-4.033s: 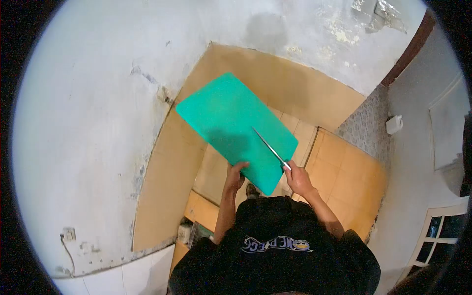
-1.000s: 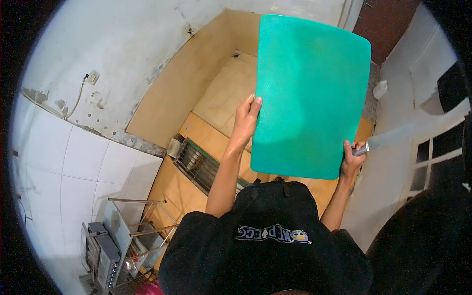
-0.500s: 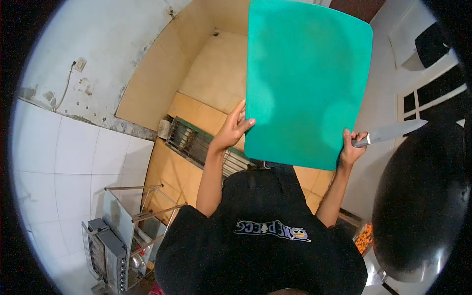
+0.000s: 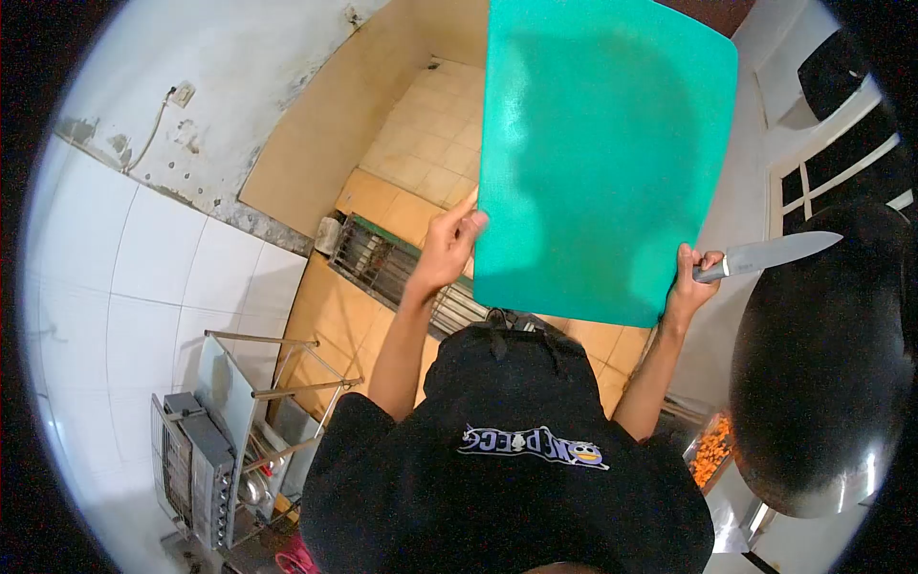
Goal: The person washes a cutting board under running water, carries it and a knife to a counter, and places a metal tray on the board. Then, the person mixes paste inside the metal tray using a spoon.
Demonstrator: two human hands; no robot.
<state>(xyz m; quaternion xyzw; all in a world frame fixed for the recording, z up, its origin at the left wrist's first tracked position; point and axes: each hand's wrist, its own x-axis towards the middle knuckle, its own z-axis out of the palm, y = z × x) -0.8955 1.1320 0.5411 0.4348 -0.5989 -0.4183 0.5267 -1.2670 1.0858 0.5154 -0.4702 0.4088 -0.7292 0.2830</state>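
Note:
A large green cutting board (image 4: 602,172) is held up in front of me, tilted, its top running out of view. My left hand (image 4: 449,244) grips its left edge, thumb on the near face and fingers mostly hidden behind. At the lower right corner, my right hand (image 4: 693,282) presses its thumb by the board's edge. Those same right fingers are wrapped around the dark handle of a kitchen knife (image 4: 784,253), whose broad blade points right, away from the board.
A big black wok (image 4: 822,373) looms at the right, with chopped orange pieces (image 4: 712,452) in a container beside it. At lower left stand a gas stove (image 4: 201,474) and a metal-framed rack (image 4: 287,392). A floor grate (image 4: 382,273) lies beyond my left arm.
The view has shifted slightly, so the stove and wok sit higher in it. The board is a little higher and farther right. Both hands keep their hold.

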